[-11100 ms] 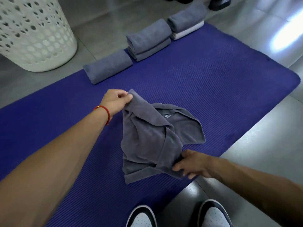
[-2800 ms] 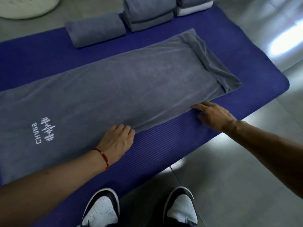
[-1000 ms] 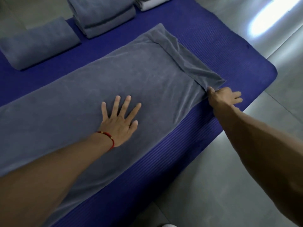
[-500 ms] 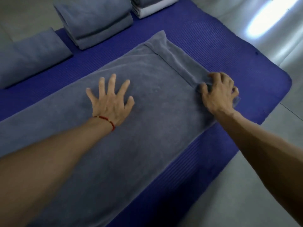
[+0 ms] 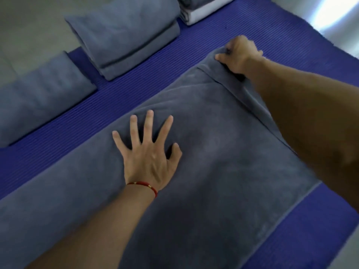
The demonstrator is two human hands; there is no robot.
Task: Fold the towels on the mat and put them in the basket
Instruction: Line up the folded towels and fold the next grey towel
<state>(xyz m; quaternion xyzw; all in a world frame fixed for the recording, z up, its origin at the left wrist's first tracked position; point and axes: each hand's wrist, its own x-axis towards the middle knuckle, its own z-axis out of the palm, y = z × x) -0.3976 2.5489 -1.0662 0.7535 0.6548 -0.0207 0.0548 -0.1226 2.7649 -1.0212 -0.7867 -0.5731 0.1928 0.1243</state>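
Observation:
A long grey towel [image 5: 223, 152] lies spread flat along the blue mat [image 5: 136, 80]. My left hand [image 5: 147, 152], with a red cord at the wrist, presses flat on the towel's middle with fingers splayed. My right hand [image 5: 238, 54] reaches to the towel's far right corner, where a narrow strip is folded over, and its curled fingers grip that folded edge. The basket is out of view.
Folded grey towels sit along the mat's far edge: one [image 5: 38, 98] at the left, a thicker stack [image 5: 124, 33] in the middle, and a grey-and-white pile [image 5: 202, 10] at the top. Grey floor [image 5: 29, 26] surrounds the mat, with glare at the top right.
My right hand has slid along the folded strip from the near right corner to the far right corner. My left hand stays pressed flat on the towel.

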